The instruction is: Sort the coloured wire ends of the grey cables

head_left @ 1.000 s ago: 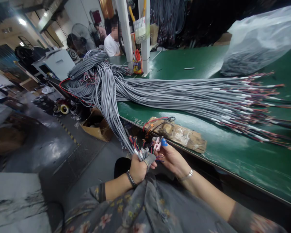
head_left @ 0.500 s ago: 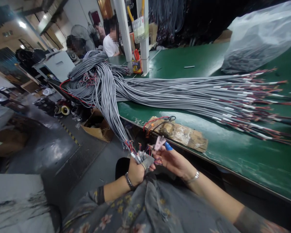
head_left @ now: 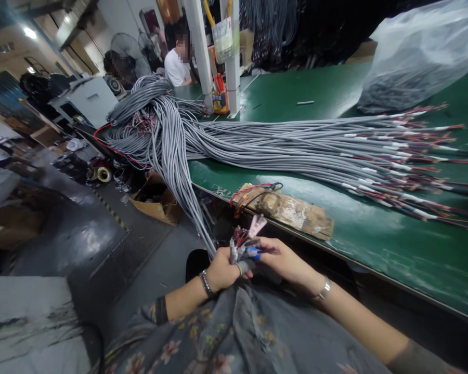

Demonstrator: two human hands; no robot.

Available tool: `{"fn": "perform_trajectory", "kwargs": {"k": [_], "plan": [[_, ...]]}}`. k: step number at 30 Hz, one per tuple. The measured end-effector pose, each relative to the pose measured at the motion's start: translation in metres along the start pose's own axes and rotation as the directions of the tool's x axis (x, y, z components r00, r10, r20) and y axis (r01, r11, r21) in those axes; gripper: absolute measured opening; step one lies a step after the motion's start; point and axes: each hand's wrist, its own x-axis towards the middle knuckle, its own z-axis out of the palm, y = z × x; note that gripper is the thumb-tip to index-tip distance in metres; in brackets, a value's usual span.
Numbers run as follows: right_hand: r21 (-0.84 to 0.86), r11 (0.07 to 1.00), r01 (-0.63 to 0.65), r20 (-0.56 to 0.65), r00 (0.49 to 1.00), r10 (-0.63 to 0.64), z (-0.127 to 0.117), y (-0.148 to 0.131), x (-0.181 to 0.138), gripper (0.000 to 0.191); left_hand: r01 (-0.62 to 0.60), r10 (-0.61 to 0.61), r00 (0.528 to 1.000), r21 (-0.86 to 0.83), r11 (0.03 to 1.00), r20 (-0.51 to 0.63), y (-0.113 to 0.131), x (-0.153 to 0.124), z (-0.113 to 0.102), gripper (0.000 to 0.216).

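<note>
My left hand is closed round a bunch of grey cables, with tape-like wrapping on a finger. Their stripped ends, showing red and dark wires, stick up above the fist. My right hand meets them from the right, its fingers bent in on the wires; blue tape covers one fingertip. A pale pink clip stands up among the wires just over the right fingers; whether they touch it is hidden. The grey cable bundle runs from the left fist up to the bench.
Many grey cables lie along the green bench, bare ends to the right. A worn wooden block sits at the near edge. Behind are a plastic bag, a white post and a seated person. A cardboard box stands below.
My right hand has moved in and slightly down onto the cable ends, its taped finger now against them. The wire ends have gathered closer together beside the pink clip.
</note>
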Motion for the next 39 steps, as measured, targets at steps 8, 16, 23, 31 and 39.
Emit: {"fn": "perform_trajectory", "kwargs": {"k": [8,16,23,31,39], "plan": [[0.147,0.989,0.012,-0.197,0.980,0.018,0.007,0.019,-0.012,0.046,-0.057,0.034,0.974,-0.096,0.994,-0.223,-0.009,0.005,0.000,0.045],[0.211,0.977,0.011,-0.104,0.995,0.012,0.020,0.021,0.006,0.037,-0.025,0.027,0.999,-0.046,0.999,0.035,-0.003,0.003,-0.011,0.043],[0.398,0.917,-0.033,-0.185,0.976,0.115,0.022,0.024,0.010,0.039,-0.021,0.002,0.996,-0.209,0.978,-0.089,-0.005,0.004,-0.008,0.042],[0.465,0.881,-0.087,-0.210,0.956,0.206,0.018,0.029,0.002,0.043,-0.104,0.018,0.958,-0.288,0.952,-0.288,-0.006,0.003,-0.005,0.042],[0.162,0.983,-0.085,-0.166,0.980,0.112,0.020,0.026,0.010,0.045,-0.057,0.032,0.975,-0.111,0.992,-0.219,-0.011,0.001,-0.002,0.043]]}}
